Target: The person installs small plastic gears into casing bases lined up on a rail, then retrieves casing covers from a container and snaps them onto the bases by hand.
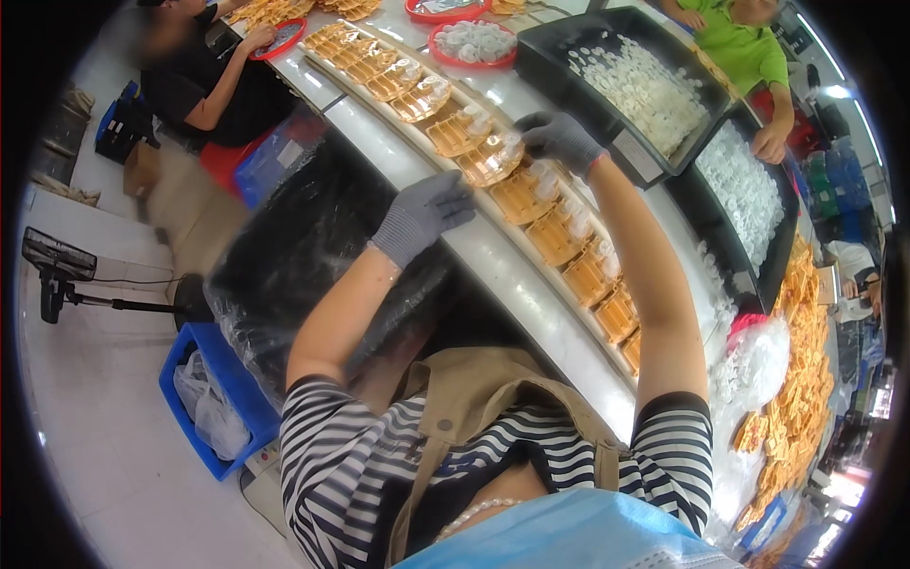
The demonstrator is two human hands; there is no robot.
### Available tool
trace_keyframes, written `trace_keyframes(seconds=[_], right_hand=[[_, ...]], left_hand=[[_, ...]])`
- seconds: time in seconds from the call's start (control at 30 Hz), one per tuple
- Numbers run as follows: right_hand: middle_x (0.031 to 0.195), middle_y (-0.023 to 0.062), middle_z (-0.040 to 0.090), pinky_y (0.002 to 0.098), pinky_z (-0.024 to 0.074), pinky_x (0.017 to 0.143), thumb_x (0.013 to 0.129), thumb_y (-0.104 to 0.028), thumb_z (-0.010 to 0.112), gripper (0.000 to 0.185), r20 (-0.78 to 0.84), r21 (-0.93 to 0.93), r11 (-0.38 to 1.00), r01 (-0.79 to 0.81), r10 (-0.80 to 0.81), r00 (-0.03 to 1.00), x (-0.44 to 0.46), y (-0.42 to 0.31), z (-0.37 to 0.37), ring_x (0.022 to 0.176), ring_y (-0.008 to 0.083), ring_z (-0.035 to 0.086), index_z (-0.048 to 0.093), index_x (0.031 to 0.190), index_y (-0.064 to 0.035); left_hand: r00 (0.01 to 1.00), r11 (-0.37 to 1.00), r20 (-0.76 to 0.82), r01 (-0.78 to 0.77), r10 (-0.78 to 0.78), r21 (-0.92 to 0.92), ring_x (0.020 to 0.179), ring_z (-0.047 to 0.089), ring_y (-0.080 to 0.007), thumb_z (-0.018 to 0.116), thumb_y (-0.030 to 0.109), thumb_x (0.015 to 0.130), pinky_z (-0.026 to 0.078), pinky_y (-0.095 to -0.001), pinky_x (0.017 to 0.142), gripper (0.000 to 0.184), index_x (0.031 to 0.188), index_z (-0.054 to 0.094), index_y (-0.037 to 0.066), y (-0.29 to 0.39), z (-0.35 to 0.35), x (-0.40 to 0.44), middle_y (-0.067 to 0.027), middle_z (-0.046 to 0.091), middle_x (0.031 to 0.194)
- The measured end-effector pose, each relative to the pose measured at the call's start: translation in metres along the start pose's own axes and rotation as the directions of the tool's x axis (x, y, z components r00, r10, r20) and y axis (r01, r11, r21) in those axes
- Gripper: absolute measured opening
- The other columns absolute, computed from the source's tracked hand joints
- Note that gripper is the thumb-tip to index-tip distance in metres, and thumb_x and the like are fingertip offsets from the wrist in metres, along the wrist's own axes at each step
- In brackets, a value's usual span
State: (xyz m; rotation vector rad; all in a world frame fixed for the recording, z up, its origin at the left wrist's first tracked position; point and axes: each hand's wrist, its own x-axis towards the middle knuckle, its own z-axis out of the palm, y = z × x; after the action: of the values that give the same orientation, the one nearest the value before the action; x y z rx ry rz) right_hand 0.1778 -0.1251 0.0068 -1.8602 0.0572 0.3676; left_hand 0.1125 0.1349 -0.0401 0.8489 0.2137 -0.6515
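A row of amber plastic trays runs along a narrow track on the white table, with translucent round parts (513, 144) on their far sides. My left hand (427, 213), in a grey knitted glove, is at the near edge of the track. Its fingers are stretched out toward an amber tray (488, 163), and nothing shows in them. Across the track is my right hand (561, 142), also gloved in grey. Its fingers are bent but apart, close to that tray's far end, with no held thing visible. The fingertips are partly hidden.
Black bins (616, 142) of small whitish parts and translucent parts (739, 194) stand beyond the track. Red-rimmed baskets (472, 44) are farther along. Amber pieces (791, 379) lie heaped at right. One co-worker (194, 81) sits at left, another (735, 43) across.
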Motion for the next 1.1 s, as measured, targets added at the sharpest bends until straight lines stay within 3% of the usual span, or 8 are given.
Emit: trace_keyframes(seconds=[0.1,0.3,0.4,0.7,0.9,1.0,1.1], right_hand=[[0.091,0.0110,0.063,0.0274,0.0537,0.070,0.078,-0.003,0.062,0.039,0.023,-0.093,0.995,0.035,-0.033,0.999,0.007,0.005,0.001,0.079,0.0168,0.064,0.057,0.114,0.0084],[0.095,0.0136,0.062,0.0307,0.0565,0.072,0.078,-0.003,0.064,0.038,0.120,0.148,0.988,0.050,-0.068,0.990,0.013,0.018,-0.001,0.080,0.0207,0.066,0.053,0.114,0.0059],[0.095,0.0135,0.062,0.0309,0.0571,0.071,0.078,-0.003,0.065,0.043,0.175,0.358,0.928,-0.102,0.040,0.984,0.005,0.009,-0.005,0.081,0.0213,0.066,0.051,0.118,0.0051],[0.104,0.0179,0.059,0.0284,0.0566,0.067,0.073,-0.002,0.066,0.064,0.045,0.030,0.998,-0.053,0.052,0.998,0.013,0.005,0.006,0.076,0.0220,0.066,0.041,0.131,0.0082],[0.100,0.0181,0.060,0.0274,0.0551,0.066,0.072,-0.002,0.064,0.063,-0.023,0.144,0.983,-0.115,0.119,0.993,0.007,0.000,0.005,0.073,0.0197,0.064,0.043,0.131,0.0083],[0.096,0.0146,0.060,0.0254,0.0525,0.062,0.073,-0.003,0.064,0.061,-0.032,0.054,0.993,-0.101,0.103,0.994,0.003,-0.004,-0.003,0.069,0.0165,0.062,0.044,0.131,0.0068],[0.091,0.0087,0.058,0.0224,0.0484,0.058,0.076,-0.005,0.063,0.059,-0.010,0.028,0.996,-0.080,0.081,0.997,-0.008,-0.007,-0.013,0.070,0.0116,0.058,0.044,0.131,0.0054]], left_hand=[[1.000,1.000,0.020,0.007,-0.006,-0.004,0.101,0.061,-0.0288,0.058,0.021,0.092,0.050,-0.0444,0.092,0.036,0.122,0.053,0.001,-0.005,0.009,-0.001,-0.0157,0.062,0.106],[0.999,0.999,0.042,-0.001,0.003,-0.037,0.102,0.058,-0.0332,0.060,0.018,0.092,0.049,-0.0467,0.094,0.039,0.122,0.051,-0.003,-0.008,0.011,-0.001,-0.0212,0.057,0.114],[0.998,0.999,0.056,0.005,-0.003,-0.049,0.102,0.058,-0.0325,0.060,0.019,0.092,0.049,-0.0464,0.094,0.039,0.123,0.051,-0.002,-0.009,0.009,0.000,-0.0206,0.058,0.113],[0.998,0.998,0.059,0.008,-0.005,-0.057,0.103,0.060,-0.0280,0.053,0.019,0.094,0.048,-0.0448,0.096,0.033,0.122,0.053,0.001,-0.013,0.013,-0.003,-0.0161,0.062,0.109],[0.993,0.989,0.114,0.022,-0.006,-0.143,0.105,0.060,-0.0287,0.051,0.018,0.095,0.047,-0.0453,0.098,0.034,0.124,0.053,0.000,-0.019,0.005,-0.006,-0.0169,0.063,0.110],[0.989,0.989,0.149,0.027,-0.005,-0.144,0.108,0.059,-0.0289,0.051,0.018,0.095,0.046,-0.0455,0.099,0.036,0.126,0.052,0.000,-0.020,0.009,-0.011,-0.0174,0.062,0.112],[0.978,0.985,0.209,0.041,-0.005,-0.165,0.104,0.057,-0.0308,0.060,0.018,0.090,0.046,-0.0443,0.097,0.038,0.123,0.054,0.000,-0.020,0.019,-0.019,-0.0151,0.059,0.112]])
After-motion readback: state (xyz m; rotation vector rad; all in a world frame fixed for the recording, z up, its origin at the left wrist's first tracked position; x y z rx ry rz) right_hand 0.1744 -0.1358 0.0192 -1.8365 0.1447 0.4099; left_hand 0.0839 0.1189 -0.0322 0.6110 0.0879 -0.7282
